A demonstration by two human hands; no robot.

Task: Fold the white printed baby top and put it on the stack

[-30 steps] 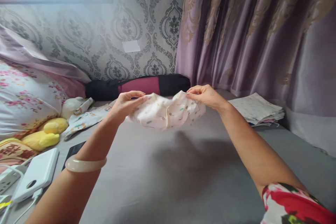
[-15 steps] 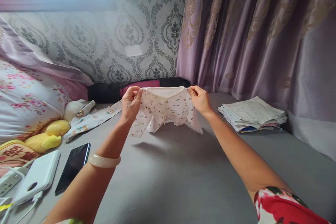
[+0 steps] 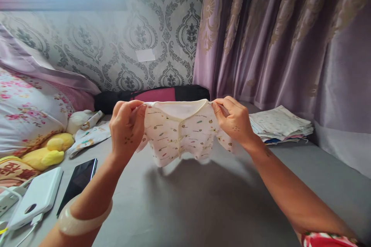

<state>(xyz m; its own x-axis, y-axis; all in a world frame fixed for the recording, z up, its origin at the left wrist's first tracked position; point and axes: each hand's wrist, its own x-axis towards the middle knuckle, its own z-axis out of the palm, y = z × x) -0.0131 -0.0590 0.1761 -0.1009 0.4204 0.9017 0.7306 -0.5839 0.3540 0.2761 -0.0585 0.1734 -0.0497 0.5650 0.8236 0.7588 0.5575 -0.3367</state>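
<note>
The grey bed [image 3: 203, 200] lies bare under and in front of the held shirt [image 3: 179, 133], leaving open room there between the forearms. To the left, a phone [image 3: 77, 179] and a power bank [image 3: 36, 197] lie close to the left arm, with a yellow toy [image 3: 46, 152] and pillows [image 3: 26, 112] behind. To the right, a stack of folded cloths [image 3: 281, 123] sits near the curtain [image 3: 290, 38]. A dark roll [image 3: 153, 95] lines the wall.

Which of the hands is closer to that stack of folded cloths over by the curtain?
The right. The right hand grips one shoulder of the little printed baby shirt, just beside the folded stack. The left hand holds the other shoulder, on the shirt's far side from it.
</note>
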